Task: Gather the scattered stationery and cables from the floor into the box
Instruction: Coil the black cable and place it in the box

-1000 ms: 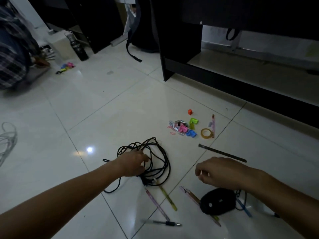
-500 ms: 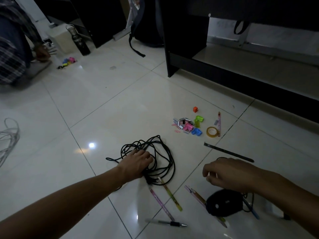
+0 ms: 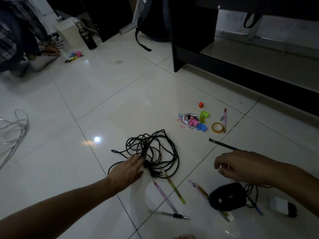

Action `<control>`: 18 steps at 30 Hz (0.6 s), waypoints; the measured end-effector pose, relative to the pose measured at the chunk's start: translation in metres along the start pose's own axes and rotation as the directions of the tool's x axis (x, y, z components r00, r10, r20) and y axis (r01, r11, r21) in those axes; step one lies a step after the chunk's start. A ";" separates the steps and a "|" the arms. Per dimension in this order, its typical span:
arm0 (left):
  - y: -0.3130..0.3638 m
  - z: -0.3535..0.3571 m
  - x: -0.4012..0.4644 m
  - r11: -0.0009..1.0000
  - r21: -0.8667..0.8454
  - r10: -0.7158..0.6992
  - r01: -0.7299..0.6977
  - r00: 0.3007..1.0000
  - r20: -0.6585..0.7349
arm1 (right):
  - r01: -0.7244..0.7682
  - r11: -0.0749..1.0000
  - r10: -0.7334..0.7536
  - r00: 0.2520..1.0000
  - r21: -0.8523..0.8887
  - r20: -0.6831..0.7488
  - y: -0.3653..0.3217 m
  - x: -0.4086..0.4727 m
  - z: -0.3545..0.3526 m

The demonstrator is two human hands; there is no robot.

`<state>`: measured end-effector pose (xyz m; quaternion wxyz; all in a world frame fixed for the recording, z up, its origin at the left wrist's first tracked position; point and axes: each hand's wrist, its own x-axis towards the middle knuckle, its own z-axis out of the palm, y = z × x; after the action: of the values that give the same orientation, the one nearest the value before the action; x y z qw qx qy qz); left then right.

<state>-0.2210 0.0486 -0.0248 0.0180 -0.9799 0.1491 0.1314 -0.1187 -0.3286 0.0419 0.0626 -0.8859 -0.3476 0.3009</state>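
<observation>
We see the black cable [image 3: 151, 152] lying in a loose tangle on the tiled floor [image 3: 107, 100], near the middle of the view. The left hand [image 3: 128, 170] reaches onto its near left edge, fingers stretched out fairly straight with the tips on the strands; it grips nothing that we can make out. The right hand [image 3: 236, 167] hovers to the right of the tangle with its fingers loosely curled downward, and we cannot tell whether it pinches anything.

Just beyond the cable's near edge lie a pink pencil [image 3: 164, 196] and a yellow one [image 3: 173, 187], with a pen [image 3: 170, 214] closer to us. Under the right forearm sits a black mouse [image 3: 226, 198] with its own thin cord, lying across two more pencils [image 3: 200, 189]; a blue pen [image 3: 254, 205] and a white charger [image 3: 283, 207] lie to its right.

Farther out, a cluster of coloured clips [image 3: 193, 120] lies with a tape roll [image 3: 217, 127], another pencil [image 3: 225, 119] and a small orange piece [image 3: 201, 105]. A dark ruler [image 3: 222, 144] lies between that cluster and the right hand.

At the left edge lies a pale cable [image 3: 13, 133]. At the far left another person [image 3: 15, 37] crouches near a dark bottle [image 3: 88, 36].
</observation>
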 end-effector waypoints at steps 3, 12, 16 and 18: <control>0.005 -0.006 0.016 0.997 0.012 -0.074 0.074 0.997 -0.004 | -0.001 1.000 0.001 1.000 0.002 0.012 -0.003 0.000 -0.001; 0.008 -0.003 0.046 0.969 0.247 -0.067 0.007 0.970 0.235 | -0.050 0.999 0.050 0.999 -0.002 -0.017 0.008 -0.016 -0.006; -0.003 -0.010 0.050 0.941 0.328 -0.023 -0.086 0.948 0.317 | -0.074 0.997 0.074 0.997 0.012 -0.010 0.012 -0.023 -0.009; -0.009 -0.024 0.054 0.952 0.285 0.012 -0.110 0.945 0.326 | -0.082 0.996 0.082 0.997 0.019 -0.016 0.013 -0.027 -0.016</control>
<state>-0.1623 0.0396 -0.0158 0.1857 -0.9264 0.1927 0.2650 -0.1181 -0.3541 0.0637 0.0611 -0.9012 -0.3077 0.2991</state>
